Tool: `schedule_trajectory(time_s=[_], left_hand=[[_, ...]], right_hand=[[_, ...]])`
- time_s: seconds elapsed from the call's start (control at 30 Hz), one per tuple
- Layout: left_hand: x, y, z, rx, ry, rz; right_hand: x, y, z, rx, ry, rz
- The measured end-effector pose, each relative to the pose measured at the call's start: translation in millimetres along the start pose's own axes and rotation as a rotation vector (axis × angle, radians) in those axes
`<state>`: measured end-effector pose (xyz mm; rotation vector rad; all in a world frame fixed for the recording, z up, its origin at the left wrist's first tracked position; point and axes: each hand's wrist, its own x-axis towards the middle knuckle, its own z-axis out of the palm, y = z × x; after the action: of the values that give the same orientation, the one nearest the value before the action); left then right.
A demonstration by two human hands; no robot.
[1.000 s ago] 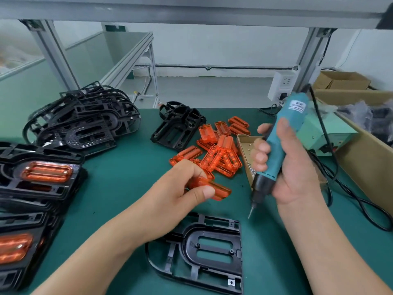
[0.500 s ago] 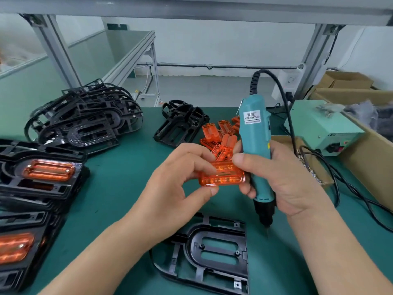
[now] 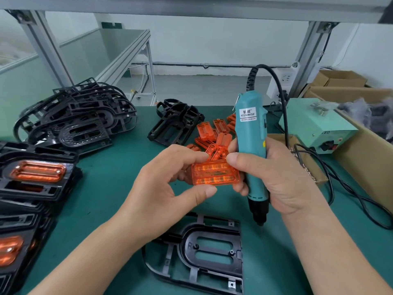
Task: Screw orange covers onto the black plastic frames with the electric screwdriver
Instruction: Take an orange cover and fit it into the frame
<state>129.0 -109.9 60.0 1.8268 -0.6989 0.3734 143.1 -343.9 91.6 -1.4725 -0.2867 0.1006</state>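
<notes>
1. We see the translucent orange rectangular plastic cover (image 3: pixel 215 174) held up in the air above the green bench mat (image 3: pixel 110 184), pinched by the left hand (image 3: pixel 168 184) with the thumb below and the fingers above.
2. The right hand (image 3: pixel 276 177) wraps its fingers round the teal electric screwdriver (image 3: pixel 251 128), which stands upright with its bit down; its thumb touches the cover's upper right corner.
3. Directly below lies a flat black plastic frame (image 3: pixel 202 252) with nothing fitted in its opening.
4. Behind the hands we note a heap of loose orange covers (image 3: pixel 209 133); at far left is a stack of frames with covers fitted (image 3: pixel 36 171).
</notes>
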Motion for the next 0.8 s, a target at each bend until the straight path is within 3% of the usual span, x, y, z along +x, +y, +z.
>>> schedule_trajectory(time_s=[0.8], left_hand=[[0.4, 0.7, -1.9, -0.032, 0.015, -0.062]], right_hand=[[-0.7, -3.2, 0.6, 0.095, 0.005, 0.020]])
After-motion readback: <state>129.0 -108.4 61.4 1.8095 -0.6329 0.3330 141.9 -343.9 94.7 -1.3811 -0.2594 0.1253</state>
